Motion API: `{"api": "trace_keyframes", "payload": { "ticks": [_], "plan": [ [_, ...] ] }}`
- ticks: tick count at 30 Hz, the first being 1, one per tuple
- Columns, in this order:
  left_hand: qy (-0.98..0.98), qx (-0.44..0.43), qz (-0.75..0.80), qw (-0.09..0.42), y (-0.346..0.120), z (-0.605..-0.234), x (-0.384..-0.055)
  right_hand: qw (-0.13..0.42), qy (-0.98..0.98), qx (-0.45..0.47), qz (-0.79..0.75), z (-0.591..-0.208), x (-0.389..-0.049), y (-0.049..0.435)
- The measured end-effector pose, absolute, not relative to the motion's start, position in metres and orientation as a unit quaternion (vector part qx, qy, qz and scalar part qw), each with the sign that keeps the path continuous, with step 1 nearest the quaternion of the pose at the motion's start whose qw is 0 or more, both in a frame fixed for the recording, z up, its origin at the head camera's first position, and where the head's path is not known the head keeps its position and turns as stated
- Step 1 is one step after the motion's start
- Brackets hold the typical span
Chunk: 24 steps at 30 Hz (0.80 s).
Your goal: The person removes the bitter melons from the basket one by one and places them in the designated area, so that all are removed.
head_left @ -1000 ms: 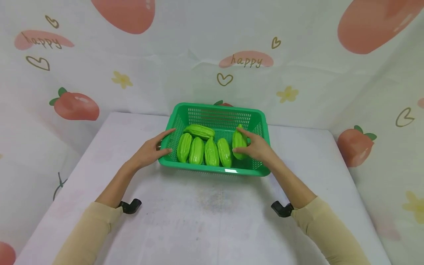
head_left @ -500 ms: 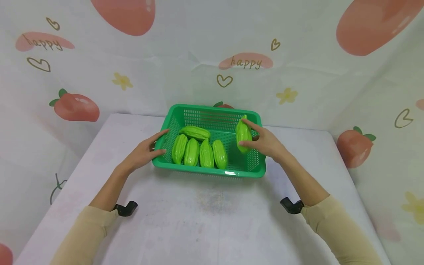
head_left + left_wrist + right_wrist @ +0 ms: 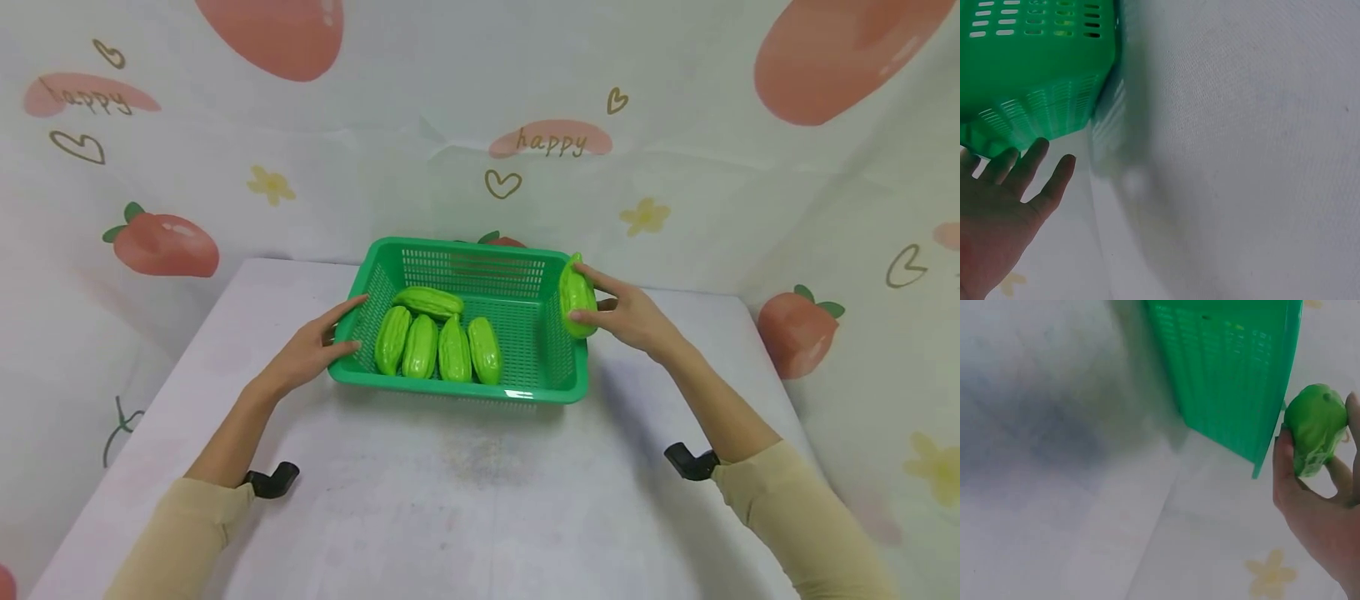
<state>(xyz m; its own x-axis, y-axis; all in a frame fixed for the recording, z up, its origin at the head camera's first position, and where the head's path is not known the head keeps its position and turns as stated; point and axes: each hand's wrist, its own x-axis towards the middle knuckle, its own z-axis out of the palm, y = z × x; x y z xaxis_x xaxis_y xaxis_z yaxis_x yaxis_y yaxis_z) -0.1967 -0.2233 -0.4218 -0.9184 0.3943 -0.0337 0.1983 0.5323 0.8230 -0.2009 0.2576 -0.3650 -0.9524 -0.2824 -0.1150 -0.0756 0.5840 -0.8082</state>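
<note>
A green bitter melon [image 3: 577, 298] is pinched between the thumb and fingers of my right hand [image 3: 630, 317], raised over the basket's right rim. In the right wrist view, the same bitter melon [image 3: 1315, 422] shows end-on beside the outside of the basket wall. My left hand [image 3: 303, 354] holds the left end of the green plastic basket [image 3: 457, 390], with thumb and forefinger over the rim. Seen in the left wrist view, the other fingers of the left hand [image 3: 1007, 200] spread along the basket's outer wall. Several bitter melons [image 3: 453, 350] lie inside, grouped toward the left.
The basket stands at the back of a white-covered table [image 3: 480, 500], close to a printed cloth backdrop [image 3: 420, 183]. Similar cloth hangs on both sides. Dark wrist mounts [image 3: 273, 481] jut from both sleeves.
My right hand has lifted its bitter melon out of the basket's right part, up and rightward over the rim. The basket has shifted left together with my left hand.
</note>
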Motion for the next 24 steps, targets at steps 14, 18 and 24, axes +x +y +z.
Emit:
{"api": "trace_keyframes", "payload": {
  "ticks": [14, 18, 24],
  "plan": [
    [0.862, 0.147, 0.472, 0.112, -0.218, -0.422, -0.202, 0.068, 0.898, -0.101, -0.424, -0.371, -0.212, 0.285],
    [0.862, 0.143, 0.474, 0.112, -0.215, -0.424, -0.207, 0.061, 0.899, -0.092, -0.424, -0.372, -0.214, 0.29],
    [0.877, 0.123, 0.454, 0.102, -0.205, -0.426, -0.209, 0.067, 0.897, -0.094, -0.426, -0.378, -0.218, 0.3]
  ]
}}
